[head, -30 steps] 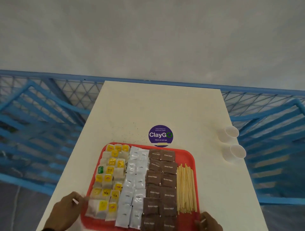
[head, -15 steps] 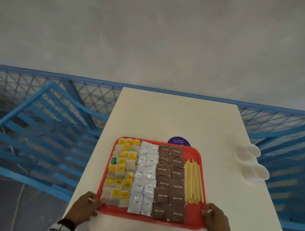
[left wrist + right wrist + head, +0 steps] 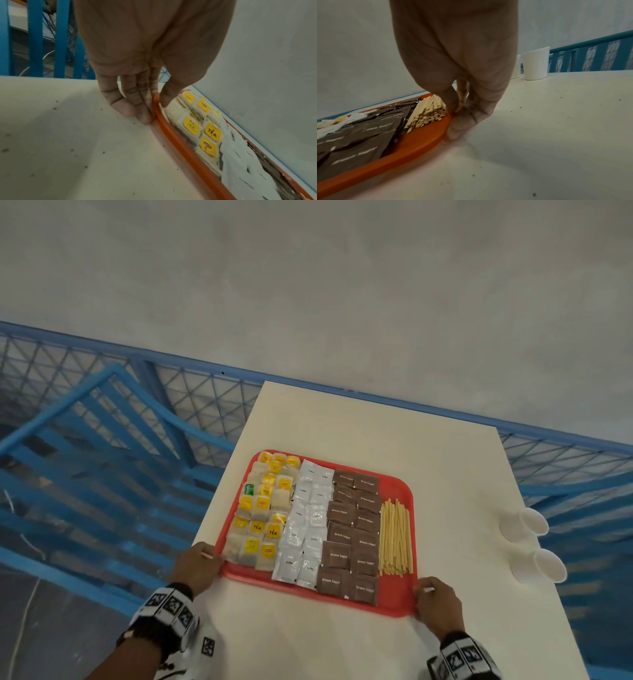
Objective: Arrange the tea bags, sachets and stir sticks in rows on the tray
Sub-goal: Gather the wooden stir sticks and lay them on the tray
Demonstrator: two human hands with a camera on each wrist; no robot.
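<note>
Tray (image 3: 399, 491) red, rows: tea bags (image 3: 262, 510) | sachets (image 3: 352, 537) | sticks (image 3: 395, 537) | both hands' fingers pinch rim

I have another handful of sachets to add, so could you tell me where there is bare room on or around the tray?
On the red tray, only the strip above the stir sticks is bare. The table is open beyond the tray, and nearer than it between the left hand and right hand. The white cups crowd the right edge.

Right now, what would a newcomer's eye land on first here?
The red tray on the white table, packed in rows: yellow-tagged tea bags, white sachets, brown sugar sachets and stir sticks. The left hand and right hand grip its near corners.
</note>
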